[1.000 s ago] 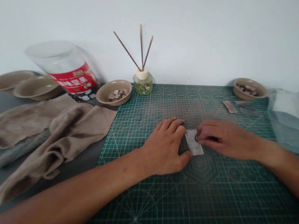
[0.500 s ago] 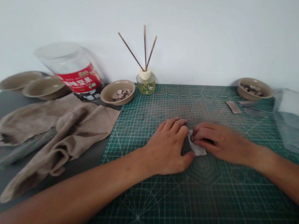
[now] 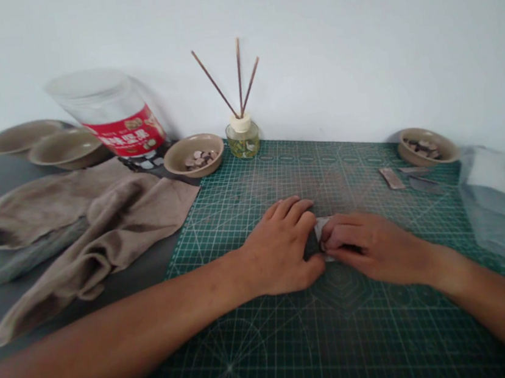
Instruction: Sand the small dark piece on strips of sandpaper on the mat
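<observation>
A small pale, flat piece [image 3: 321,223] lies on the green cutting mat [image 3: 272,346], mostly covered by my fingers. My left hand [image 3: 285,246] rests on the mat at its left edge, fingers stretched forward and thumb apart, the index finger and thumb touching the piece's edge. Over the piece, my right hand [image 3: 363,246] has its fingers and thumb pinched together. Whatever is inside that pinch is too small and hidden to make out.
At the left lie brown cloths [image 3: 147,232] beside a clear jar with a red label [image 3: 128,133] and two bowls [image 3: 68,151]. A bowl of small chips [image 3: 197,165] and a reed diffuser [image 3: 243,138] stand behind. Rightward are another bowl [image 3: 427,155], flat strips [image 3: 392,178] and a plastic bag [image 3: 503,207].
My right hand has moved slightly left across the pale piece and covers more of it. The left hand stays at its edge. The whole view has shifted a little.
</observation>
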`<action>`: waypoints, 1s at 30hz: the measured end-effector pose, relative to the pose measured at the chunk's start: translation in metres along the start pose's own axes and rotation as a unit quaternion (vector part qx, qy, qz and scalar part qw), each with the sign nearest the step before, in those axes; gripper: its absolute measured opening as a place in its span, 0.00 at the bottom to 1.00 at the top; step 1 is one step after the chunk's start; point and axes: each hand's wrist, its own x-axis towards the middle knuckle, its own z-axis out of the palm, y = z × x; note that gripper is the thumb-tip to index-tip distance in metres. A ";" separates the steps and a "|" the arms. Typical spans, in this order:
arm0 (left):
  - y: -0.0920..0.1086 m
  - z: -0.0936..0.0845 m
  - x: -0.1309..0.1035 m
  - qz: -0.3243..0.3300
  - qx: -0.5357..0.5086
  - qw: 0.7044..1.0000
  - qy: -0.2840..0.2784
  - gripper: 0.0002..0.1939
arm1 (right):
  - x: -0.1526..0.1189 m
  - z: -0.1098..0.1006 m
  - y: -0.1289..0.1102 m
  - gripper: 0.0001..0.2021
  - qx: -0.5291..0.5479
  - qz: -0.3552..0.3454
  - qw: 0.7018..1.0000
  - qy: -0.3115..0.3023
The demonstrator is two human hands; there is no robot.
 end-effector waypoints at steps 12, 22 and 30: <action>0.001 0.001 0.000 -0.005 -0.003 1.000 0.006 0.28 | -0.008 -0.003 0.004 0.07 -0.070 0.000 0.998 0.008; -0.001 0.001 0.000 0.001 -0.003 1.000 -0.001 0.26 | -0.006 -0.013 0.008 0.06 -0.046 0.002 0.999 -0.011; -0.001 0.001 0.000 -0.002 0.001 1.000 -0.002 0.27 | -0.002 -0.009 0.016 0.06 -0.132 -0.033 0.989 0.055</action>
